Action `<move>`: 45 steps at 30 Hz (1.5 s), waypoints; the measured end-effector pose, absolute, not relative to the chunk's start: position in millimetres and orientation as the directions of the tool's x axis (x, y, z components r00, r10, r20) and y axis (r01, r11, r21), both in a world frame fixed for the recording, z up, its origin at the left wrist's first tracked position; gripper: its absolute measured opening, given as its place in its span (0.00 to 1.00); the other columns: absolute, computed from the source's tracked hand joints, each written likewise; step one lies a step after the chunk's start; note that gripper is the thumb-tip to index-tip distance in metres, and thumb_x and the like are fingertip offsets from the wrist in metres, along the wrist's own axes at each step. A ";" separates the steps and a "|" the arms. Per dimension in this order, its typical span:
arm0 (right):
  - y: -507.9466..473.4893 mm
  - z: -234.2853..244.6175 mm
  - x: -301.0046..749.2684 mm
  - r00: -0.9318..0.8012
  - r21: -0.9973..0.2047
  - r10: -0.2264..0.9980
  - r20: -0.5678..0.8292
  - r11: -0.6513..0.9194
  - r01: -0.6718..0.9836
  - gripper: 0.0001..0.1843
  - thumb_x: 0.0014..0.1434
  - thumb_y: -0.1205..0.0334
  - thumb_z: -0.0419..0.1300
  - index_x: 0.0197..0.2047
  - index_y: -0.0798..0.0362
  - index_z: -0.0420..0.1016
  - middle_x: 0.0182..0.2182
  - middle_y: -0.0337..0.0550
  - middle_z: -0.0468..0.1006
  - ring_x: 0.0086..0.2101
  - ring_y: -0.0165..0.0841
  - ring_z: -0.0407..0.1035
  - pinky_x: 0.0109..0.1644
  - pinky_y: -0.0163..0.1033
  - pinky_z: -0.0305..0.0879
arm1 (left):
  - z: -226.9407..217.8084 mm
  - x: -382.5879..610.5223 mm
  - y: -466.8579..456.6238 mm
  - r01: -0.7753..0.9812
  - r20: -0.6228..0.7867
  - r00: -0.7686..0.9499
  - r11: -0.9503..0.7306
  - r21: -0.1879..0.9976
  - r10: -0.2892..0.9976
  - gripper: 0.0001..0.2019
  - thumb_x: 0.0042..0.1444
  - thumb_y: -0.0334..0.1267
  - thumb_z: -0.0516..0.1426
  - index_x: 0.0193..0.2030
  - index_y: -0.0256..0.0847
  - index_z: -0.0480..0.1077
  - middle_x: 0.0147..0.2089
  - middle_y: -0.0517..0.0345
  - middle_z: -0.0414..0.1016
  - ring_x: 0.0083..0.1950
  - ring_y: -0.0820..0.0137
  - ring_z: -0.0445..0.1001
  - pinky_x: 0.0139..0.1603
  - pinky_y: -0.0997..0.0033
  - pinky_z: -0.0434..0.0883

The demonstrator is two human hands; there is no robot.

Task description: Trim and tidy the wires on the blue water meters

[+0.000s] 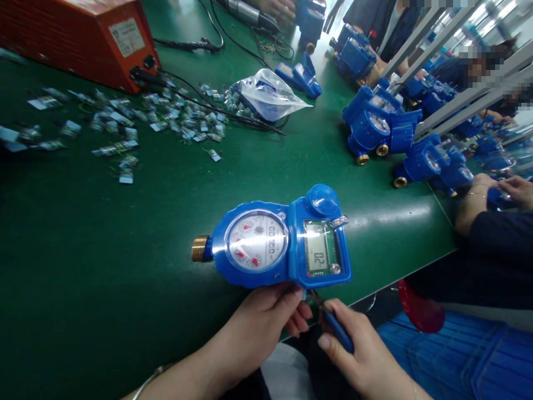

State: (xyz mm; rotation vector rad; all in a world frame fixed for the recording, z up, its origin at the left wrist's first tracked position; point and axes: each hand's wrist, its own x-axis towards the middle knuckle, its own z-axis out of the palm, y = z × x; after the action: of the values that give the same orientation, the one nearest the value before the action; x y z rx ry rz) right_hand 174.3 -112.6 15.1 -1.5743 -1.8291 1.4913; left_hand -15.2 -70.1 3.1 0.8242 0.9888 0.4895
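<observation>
While the left hand (266,316) curls its fingers around the near edge of a blue water meter (275,244), the right hand (358,350) is clenched on a blue-handled tool (335,328). The tool's thin metal tip touches the meter's underside just below the display. The meter lies flat on the green table (125,250), close to its near edge, with its face turned up.

A clear, crumpled plastic bag (270,94) lies farther back on the table with a blue part inside it. At the lower right stands a blue crate (458,355) of ribbed plastic; I cannot tell what it holds.

The meter's body is glossy moulded plastic. It has a round glazed dial (256,241) with a white face and small red pointers, a rectangular grey screen (320,247) and a domed round cap (322,199). A threaded brass fitting (200,248) juts from its left end. The table surface is smooth and slightly shiny.

Small silvery scraps (125,122) lie strewn across the far left, near a boxy orange metal case (83,39) with black cables. More blue meters (378,125) with brass ends are grouped at the right, where another person's hand (516,191) rests.
</observation>
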 end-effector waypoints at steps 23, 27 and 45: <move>-90.1 8.1 121.3 0.104 -0.890 0.936 0.337 0.280 0.361 0.17 0.61 0.56 0.57 0.51 0.47 0.59 0.59 0.52 0.56 0.57 0.51 0.53 0.53 0.53 0.52 | 18.2 -27.6 -83.9 0.386 -0.484 0.441 0.327 0.862 0.756 0.07 0.51 0.36 0.49 0.32 0.41 0.67 0.22 0.59 0.66 0.20 0.71 0.64 0.18 0.75 0.59; -89.4 -3.2 119.8 0.122 -0.904 0.933 0.339 0.288 0.315 0.17 0.61 0.55 0.57 0.50 0.48 0.58 0.59 0.53 0.55 0.57 0.52 0.53 0.54 0.54 0.50 | 64.2 -79.0 -82.0 0.601 -0.447 0.561 0.028 0.798 0.696 0.02 0.47 0.34 0.55 0.28 0.43 0.68 0.22 0.63 0.68 0.21 0.73 0.62 0.19 0.76 0.51; -38.5 -9.2 133.4 0.078 -0.951 0.986 0.146 0.162 -0.265 0.20 0.65 0.48 0.53 0.53 0.51 0.61 0.57 0.51 0.61 0.54 0.43 0.59 0.57 0.49 0.58 | 50.4 -38.1 -83.2 0.785 0.256 0.071 -0.212 0.581 0.964 0.21 0.62 0.46 0.46 0.60 0.45 0.56 0.70 0.50 0.39 0.70 0.50 0.31 0.64 0.40 0.50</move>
State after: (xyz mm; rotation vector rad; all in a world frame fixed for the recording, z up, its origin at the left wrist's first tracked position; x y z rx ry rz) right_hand 133.4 -38.5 -9.2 -0.9230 -1.0364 1.1717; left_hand -38.1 -83.2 50.4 2.0629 1.7560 0.8745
